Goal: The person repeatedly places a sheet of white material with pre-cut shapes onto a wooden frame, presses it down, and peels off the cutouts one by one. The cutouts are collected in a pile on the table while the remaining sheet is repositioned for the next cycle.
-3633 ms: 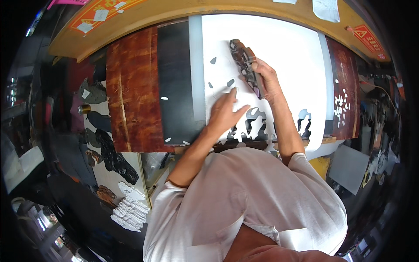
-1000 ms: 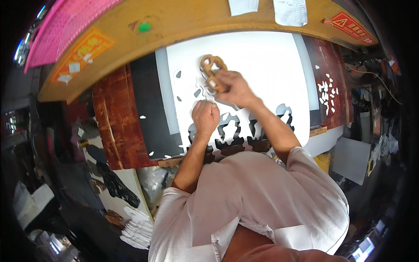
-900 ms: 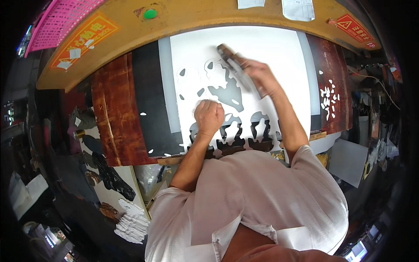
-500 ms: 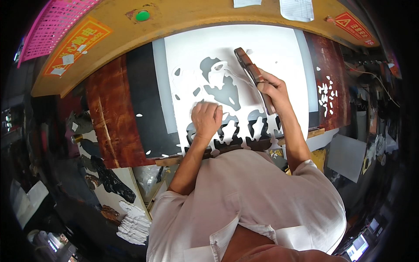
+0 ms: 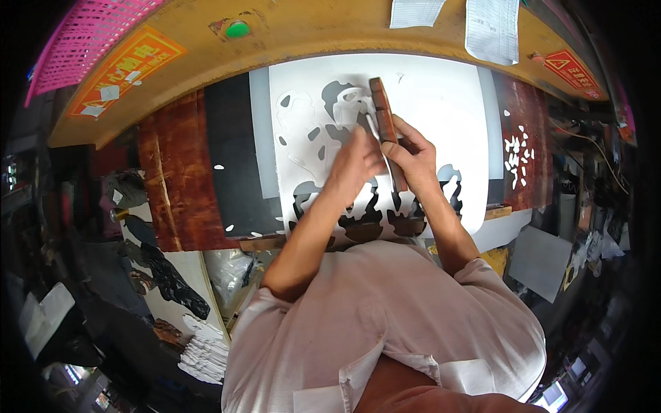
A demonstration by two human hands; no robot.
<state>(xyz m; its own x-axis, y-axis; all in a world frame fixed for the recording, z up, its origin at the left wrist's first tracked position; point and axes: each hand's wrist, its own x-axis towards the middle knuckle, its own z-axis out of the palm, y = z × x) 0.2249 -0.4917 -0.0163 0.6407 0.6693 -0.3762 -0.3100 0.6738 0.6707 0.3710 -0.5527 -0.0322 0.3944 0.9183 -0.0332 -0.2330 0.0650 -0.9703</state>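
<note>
In my right hand (image 5: 415,157) is a reddish-brown cutting die (image 5: 385,120), gripped along its side and tilted on edge over a white sheet (image 5: 447,96). A thin metal blade shows along its left side. My left hand (image 5: 357,164) is close to the die's left face, its fingers smeared by motion; whether it touches the die or holds anything is unclear. Cut-out holes with curved outlines run through the sheet's left part and along its near edge. A pale, looped white piece (image 5: 350,100) lies just left of the die's upper end.
Under the sheet is a black board (image 5: 237,151) on a red-brown worktop (image 5: 165,172). Small white scraps (image 5: 516,155) are scattered at the right. A yellow machine beam (image 5: 296,31) with a green button spans the far side. Stacked white pieces (image 5: 203,354) stand at lower left.
The die has moved left and turned more edge-on in my right hand. My left hand has risen from the sheet's near part and moved right, up beside the die.
</note>
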